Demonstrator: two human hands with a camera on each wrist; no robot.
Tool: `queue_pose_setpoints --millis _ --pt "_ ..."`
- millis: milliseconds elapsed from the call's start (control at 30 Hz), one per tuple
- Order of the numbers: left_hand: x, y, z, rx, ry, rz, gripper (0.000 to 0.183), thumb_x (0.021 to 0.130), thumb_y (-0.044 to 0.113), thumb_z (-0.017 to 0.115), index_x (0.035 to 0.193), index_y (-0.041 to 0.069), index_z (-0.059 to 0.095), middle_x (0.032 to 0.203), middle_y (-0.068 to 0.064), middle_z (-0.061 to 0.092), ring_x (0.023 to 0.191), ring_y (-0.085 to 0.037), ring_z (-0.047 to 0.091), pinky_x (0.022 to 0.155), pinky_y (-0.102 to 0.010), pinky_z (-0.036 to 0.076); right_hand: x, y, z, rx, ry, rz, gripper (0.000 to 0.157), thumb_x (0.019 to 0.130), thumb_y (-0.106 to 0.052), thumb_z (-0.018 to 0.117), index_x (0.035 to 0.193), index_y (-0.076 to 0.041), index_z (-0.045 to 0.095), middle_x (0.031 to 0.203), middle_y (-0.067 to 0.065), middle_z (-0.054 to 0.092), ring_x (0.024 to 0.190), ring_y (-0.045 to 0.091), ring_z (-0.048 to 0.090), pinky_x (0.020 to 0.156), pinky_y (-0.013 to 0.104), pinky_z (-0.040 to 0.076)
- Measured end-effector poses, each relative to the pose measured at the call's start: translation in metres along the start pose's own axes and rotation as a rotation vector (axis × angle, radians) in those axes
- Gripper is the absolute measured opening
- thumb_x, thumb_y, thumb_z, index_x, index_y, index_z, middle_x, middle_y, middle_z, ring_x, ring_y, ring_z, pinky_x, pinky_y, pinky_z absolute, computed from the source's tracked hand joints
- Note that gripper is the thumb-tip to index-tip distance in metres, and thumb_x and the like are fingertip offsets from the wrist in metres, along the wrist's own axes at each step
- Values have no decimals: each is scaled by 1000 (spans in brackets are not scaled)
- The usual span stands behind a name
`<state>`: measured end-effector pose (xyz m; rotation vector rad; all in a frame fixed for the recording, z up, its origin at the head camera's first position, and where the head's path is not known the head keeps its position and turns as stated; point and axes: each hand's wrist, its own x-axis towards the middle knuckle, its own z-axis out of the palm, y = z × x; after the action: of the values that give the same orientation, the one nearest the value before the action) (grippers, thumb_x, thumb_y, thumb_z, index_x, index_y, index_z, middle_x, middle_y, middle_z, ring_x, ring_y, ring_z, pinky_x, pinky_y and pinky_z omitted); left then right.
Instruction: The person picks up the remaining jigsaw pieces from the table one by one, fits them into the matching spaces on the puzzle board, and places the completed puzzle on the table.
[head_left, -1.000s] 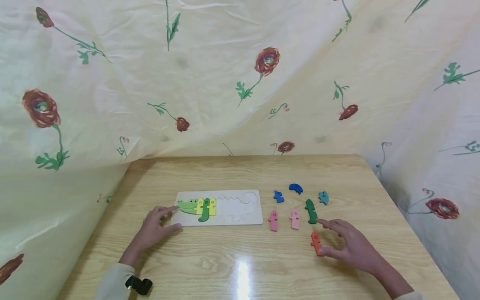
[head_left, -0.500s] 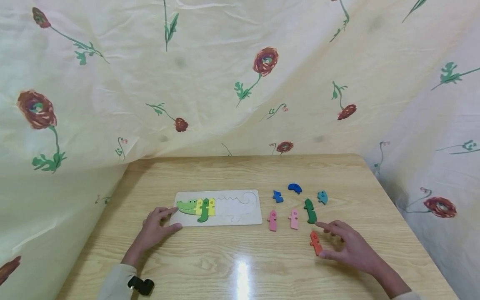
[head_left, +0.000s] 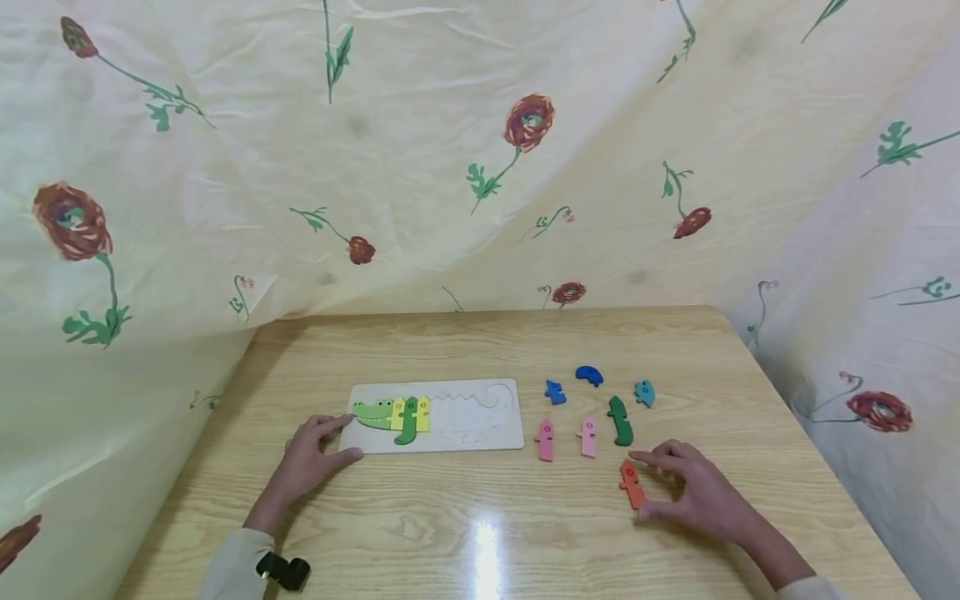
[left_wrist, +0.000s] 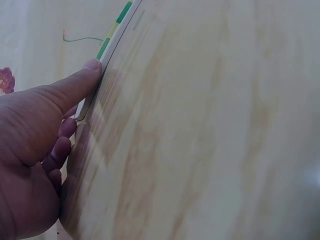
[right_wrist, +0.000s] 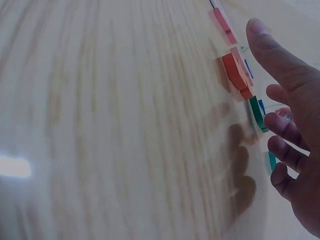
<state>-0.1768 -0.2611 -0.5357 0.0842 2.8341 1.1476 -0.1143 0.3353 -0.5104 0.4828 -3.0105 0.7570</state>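
Observation:
A white puzzle board lies on the table. Its left half holds a green crocodile head, yellow pieces and a green leg piece. My left hand grips the board's left end, its thumb on the front edge and forefinger at the left side. At the right, my right hand hovers around an orange-red fence-shaped piece, thumb near the lower end and forefinger near the upper. In the right wrist view, a gap shows between the thumb and the orange-red piece.
Loose pieces lie right of the board: a dark pink one, a light pink one, a green one, two blue ones and a teal one. Flowered cloth hangs behind the wooden table.
My right forefinger has drawn away from the green piece toward the upper end of the orange-red piece. The left hand stays at the board.

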Motion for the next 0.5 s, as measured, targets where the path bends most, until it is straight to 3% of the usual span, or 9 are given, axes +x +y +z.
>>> queue_pose_setpoints --millis 300,500 --pt "0 0 0 -15 -1 -27 74 86 43 82 147 10 56 136 -16 53 120 -34 50 99 -57 38 0 6 3 27 -60 29 85 67 -64 87 137 -21 67 106 -3 53 92 17 45 73 27 37" --pt "1 0 0 -21 0 -18 73 86 41 82 147 10 56 136 -17 53 122 -35 50 100 -57 41 2 7 5 16 -73 30 84 68 -68 84 137 -25 67 108 -4 54 94 17 46 76 29 41"
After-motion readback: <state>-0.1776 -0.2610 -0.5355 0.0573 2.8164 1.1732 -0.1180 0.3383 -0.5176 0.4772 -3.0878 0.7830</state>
